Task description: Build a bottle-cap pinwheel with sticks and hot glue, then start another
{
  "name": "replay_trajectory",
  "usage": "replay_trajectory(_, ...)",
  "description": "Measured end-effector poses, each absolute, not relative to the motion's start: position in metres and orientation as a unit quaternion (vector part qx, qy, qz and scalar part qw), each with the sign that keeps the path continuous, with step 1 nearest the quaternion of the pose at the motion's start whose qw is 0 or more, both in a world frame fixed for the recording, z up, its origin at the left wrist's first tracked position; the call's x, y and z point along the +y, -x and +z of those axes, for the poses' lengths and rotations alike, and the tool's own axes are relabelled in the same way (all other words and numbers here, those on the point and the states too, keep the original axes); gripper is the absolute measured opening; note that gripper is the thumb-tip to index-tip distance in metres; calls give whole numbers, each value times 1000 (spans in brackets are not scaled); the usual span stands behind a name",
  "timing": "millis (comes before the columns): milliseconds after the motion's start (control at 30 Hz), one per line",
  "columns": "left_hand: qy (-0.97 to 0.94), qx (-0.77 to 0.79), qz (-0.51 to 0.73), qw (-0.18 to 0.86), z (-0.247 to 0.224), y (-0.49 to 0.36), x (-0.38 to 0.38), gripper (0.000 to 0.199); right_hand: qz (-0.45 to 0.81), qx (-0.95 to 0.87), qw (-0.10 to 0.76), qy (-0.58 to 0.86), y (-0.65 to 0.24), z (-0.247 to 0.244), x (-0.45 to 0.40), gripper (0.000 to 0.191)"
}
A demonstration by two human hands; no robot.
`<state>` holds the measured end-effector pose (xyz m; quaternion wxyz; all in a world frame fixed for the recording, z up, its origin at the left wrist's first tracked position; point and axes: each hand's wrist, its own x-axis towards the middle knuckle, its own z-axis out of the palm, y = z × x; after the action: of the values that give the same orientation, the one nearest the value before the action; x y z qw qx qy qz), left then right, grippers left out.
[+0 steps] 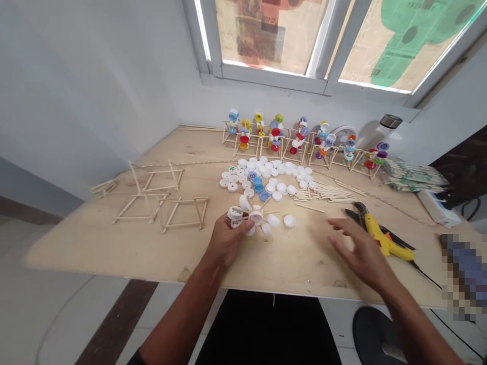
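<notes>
My left hand holds a wheel of white bottle caps joined by thin sticks around a central cap. Just right of the wheel a loose white cap lies on the wooden table. My right hand hovers over the table with fingers apart and nothing in them, left of a yellow glue gun. Beyond the wheel lie many white caps and a few blue caps. A pile of wooden sticks is to their right.
Square stick frames stand at the left. Finished stands with coloured caps line the back, near a small fan and a flask. Black scissors lie by the glue gun, with stick packets and a power strip beyond.
</notes>
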<state>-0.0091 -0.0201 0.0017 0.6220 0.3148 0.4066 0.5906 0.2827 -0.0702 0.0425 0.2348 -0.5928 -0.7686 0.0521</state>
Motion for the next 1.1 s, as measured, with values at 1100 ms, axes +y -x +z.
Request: replay_trajectory(1100,-486,452,489,566,3,12,-23,39,227,-818,266,456,-204,62,-26,29)
